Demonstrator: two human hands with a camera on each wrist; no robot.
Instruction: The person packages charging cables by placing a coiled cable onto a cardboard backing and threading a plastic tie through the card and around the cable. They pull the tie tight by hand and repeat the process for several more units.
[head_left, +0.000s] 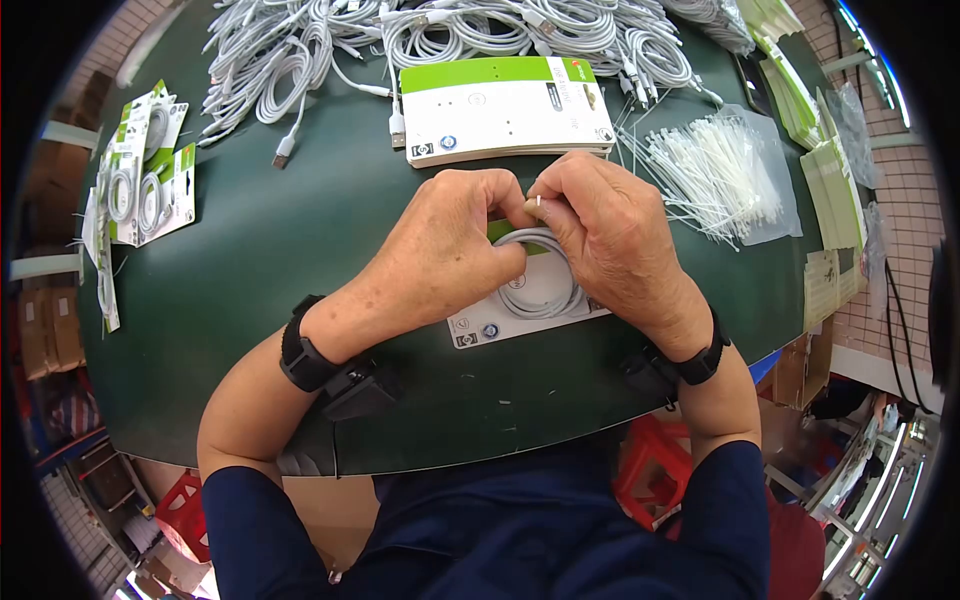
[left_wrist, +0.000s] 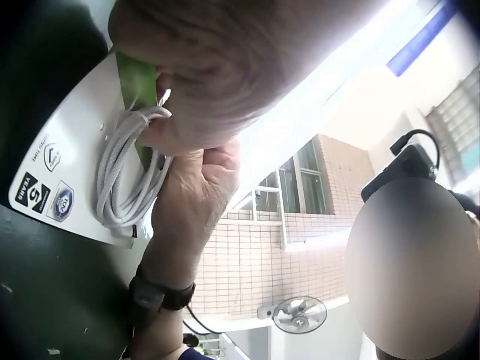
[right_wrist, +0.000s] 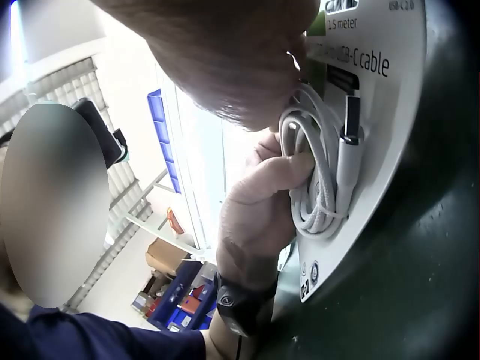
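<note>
A white and green packaging card (head_left: 470, 328) lies on the green table under both hands, with a coiled white USB cable (head_left: 540, 306) on its face. In the right wrist view the cable's metal USB plug (right_wrist: 351, 118) shows against the card. The left hand (head_left: 430, 250) grips the coil, its thumb pressed into the loops. Close beside it, at the card's upper edge, the right hand (head_left: 622, 245) pinches a thin white cable tie (head_left: 539, 201) between thumb and forefinger. The rest of the tie is hidden by the fingers.
A stack of flat cards (head_left: 500, 115) lies just beyond the hands. Behind it is a heap of coiled cables (head_left: 440, 35). Loose cable ties (head_left: 715, 175) are piled at right, near more cards (head_left: 832, 190). Carded cables (head_left: 140, 180) sit at left.
</note>
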